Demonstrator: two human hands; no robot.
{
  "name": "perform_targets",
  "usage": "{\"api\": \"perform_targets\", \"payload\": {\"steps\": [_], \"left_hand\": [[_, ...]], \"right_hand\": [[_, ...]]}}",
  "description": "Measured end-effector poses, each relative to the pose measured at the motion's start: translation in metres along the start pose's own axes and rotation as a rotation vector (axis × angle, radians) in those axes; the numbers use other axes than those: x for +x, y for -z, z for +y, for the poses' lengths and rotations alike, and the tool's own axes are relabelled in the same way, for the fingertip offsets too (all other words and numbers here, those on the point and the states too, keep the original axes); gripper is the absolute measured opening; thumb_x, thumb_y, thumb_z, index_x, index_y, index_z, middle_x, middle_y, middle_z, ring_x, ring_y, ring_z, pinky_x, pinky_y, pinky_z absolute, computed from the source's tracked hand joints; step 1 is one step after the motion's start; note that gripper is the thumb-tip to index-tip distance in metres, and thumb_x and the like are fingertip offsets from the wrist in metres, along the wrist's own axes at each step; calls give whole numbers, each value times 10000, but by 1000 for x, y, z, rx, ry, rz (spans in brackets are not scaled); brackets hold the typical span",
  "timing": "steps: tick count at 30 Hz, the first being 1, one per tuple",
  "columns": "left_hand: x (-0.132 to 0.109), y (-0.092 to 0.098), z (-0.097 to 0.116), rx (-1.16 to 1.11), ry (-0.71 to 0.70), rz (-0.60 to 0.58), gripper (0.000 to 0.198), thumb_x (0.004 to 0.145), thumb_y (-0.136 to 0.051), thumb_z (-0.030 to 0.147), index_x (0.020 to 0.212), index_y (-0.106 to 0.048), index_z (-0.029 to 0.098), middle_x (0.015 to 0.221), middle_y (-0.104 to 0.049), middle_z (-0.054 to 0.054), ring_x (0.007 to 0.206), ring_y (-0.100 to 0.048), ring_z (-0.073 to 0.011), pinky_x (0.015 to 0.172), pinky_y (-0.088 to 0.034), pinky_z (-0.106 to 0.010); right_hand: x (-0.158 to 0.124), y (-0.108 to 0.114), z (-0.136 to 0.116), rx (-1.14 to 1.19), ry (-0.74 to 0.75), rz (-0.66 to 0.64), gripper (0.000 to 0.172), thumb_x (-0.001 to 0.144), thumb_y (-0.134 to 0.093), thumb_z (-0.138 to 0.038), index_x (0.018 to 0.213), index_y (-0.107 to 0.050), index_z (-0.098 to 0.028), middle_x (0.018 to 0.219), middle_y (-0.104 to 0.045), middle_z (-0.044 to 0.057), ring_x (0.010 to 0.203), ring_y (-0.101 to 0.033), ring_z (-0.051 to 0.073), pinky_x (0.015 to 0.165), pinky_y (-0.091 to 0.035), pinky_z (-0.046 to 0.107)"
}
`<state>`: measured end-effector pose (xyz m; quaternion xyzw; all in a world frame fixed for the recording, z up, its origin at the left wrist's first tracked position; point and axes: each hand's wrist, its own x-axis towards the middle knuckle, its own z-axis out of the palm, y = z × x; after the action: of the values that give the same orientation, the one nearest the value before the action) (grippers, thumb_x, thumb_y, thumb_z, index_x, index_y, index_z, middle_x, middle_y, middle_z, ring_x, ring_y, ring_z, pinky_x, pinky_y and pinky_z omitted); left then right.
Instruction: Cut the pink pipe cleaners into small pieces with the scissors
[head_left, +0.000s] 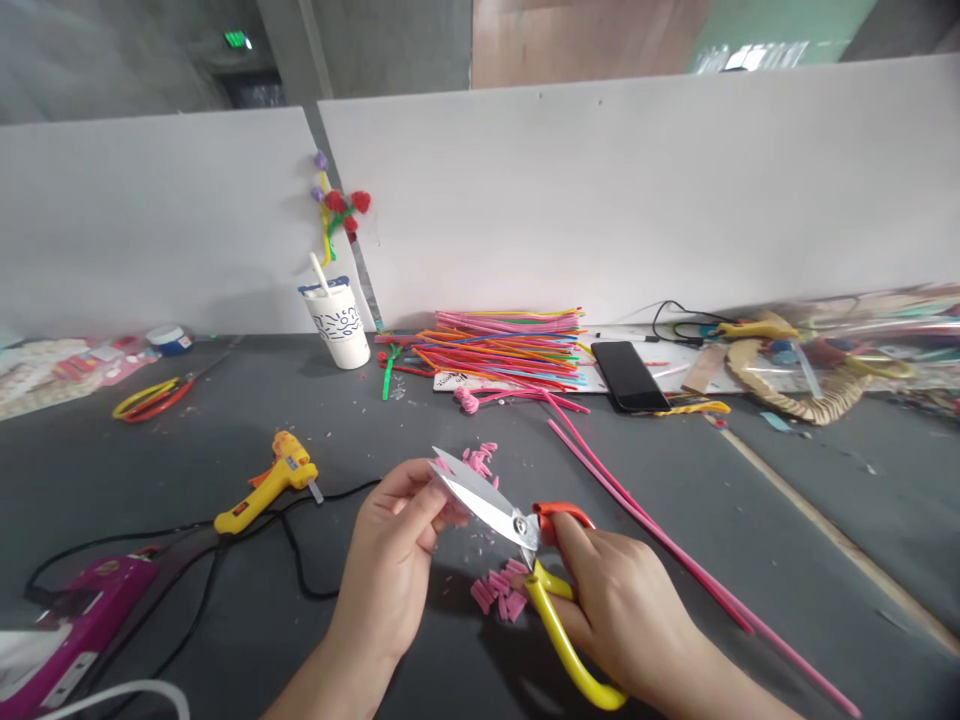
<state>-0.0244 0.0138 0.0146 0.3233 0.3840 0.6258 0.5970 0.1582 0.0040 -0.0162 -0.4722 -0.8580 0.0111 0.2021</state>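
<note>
Tall white boards [622, 200] stand along the far side of the dark grey bench [697, 480], which spreads out beneath everything. Over its near middle work the person's two bare hands. The right hand [630, 590] is curled firmly through the red and yellow handles of a pair of steel-bladed scissors [520, 524], and the blades stand parted. The left hand [390, 560] has thumb and fingers drawn together right beside the blade tips (a sliver of pink shows between the blades, though I cannot tell whether those fingers grip it).

Two long, thin pink fuzzy stems [637, 508] run from the middle of the bench towards the near right corner. Beyond the scissors, a bundle of many-coloured fuzzy stems [499, 350] lies near the boards. At the near left is a magenta power strip [97, 610]; between it and the left hand, a yellow glue gun [277, 480] rests on its side among black cables. A black phone [628, 376] lies right of the bundle, and a white patterned cup [341, 325] stands left of it.

Smallest of all, short pink snippets [501, 590] lie heaped just below the scissors, with more pink scraps [481, 458] behind the blades.
</note>
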Motion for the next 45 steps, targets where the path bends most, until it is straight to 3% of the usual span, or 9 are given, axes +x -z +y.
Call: {"api": "perform_targets", "payload": {"steps": [5,30,39,42,45], "left_hand": [[-1,-1,0,-28,9,-10,37,710,-631,210,712,-648,177,679,-630,4,625,-547,-95,591,-439,-186],[0,-2,-1,-67,33,-7,33,712,-635,199,716,-655,174,622,-623,16,559,-521,-68,549,-428,-154],[1,0,0,-82,23,-13,45,723,-628,184,736,-648,147,626,-616,7,552,-528,-60,545,-435,-146],[2,0,0,-82,45,-25,38,731,-621,173,742,-643,144,637,-613,8,558,-537,-57,548,-437,-142],[-1,-3,-2,-70,144,-108,49,750,-597,163,721,-627,138,649,-607,0,561,-544,-64,547,-439,-155]], "right_hand": [[0,-1,0,-12,6,6,215,821,-383,-370,770,-461,-176,516,-554,4,418,-495,139,439,-230,255],[0,1,-1,-1,-27,-24,351,848,-342,-499,730,-453,-188,506,-556,1,411,-505,144,436,-217,255],[0,-1,3,-26,-23,22,359,831,-358,-506,703,-463,-188,473,-522,-9,374,-457,128,421,-211,241],[2,-1,4,62,-86,-10,303,800,-424,-466,651,-429,-202,451,-464,-35,364,-382,106,414,-198,235],[8,2,0,356,-257,-81,291,749,-493,-408,584,-351,-215,450,-374,-68,388,-314,80,396,-212,209]]}}
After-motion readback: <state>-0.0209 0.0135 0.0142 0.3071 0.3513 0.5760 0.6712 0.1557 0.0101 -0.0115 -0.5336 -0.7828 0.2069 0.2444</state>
